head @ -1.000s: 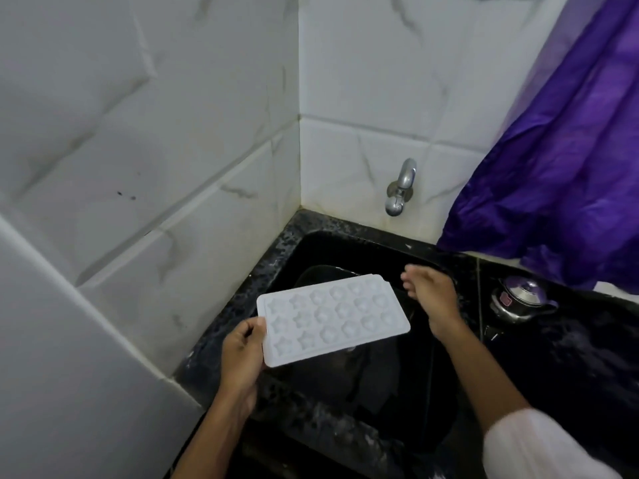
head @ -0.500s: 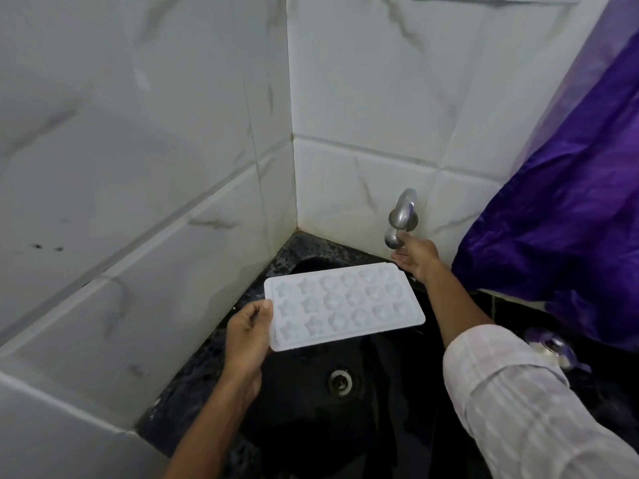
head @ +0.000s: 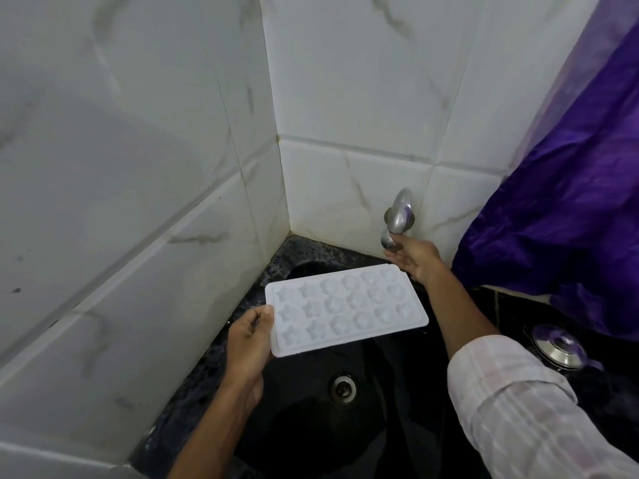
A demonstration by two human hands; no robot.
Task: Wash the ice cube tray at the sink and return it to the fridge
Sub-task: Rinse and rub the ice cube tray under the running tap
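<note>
The tray (head: pixel 345 311) is held above the black sink (head: pixel 311 426), cavities up, roughly level. It is gripped at its left short edge by the left hand (head: pixel 249 344), thumb on the top rim, fingers closed beneath. The right hand (head: pixel 413 259) is placed at the tap (head: pixel 397 219), fingers curled against its lower end; whether the tap is firmly gripped cannot be told. The tap is mounted on the far tiled wall (head: pixel 345 98), just beyond the tray's far right corner.

The left side is bounded by a second tiled wall (head: pixel 121 202), which meets the far wall in a corner behind the sink. A purple curtain (head: pixel 570 219) hangs at the right, close to the right forearm. A steel lid (head: pixel 556 347) lies on the dark desk (head: pixel 605 392) right of the sink. The drain (head: pixel 343 388) is seen in the basin, below the tray's near edge. Open room is found under the tray and toward the near side.
</note>
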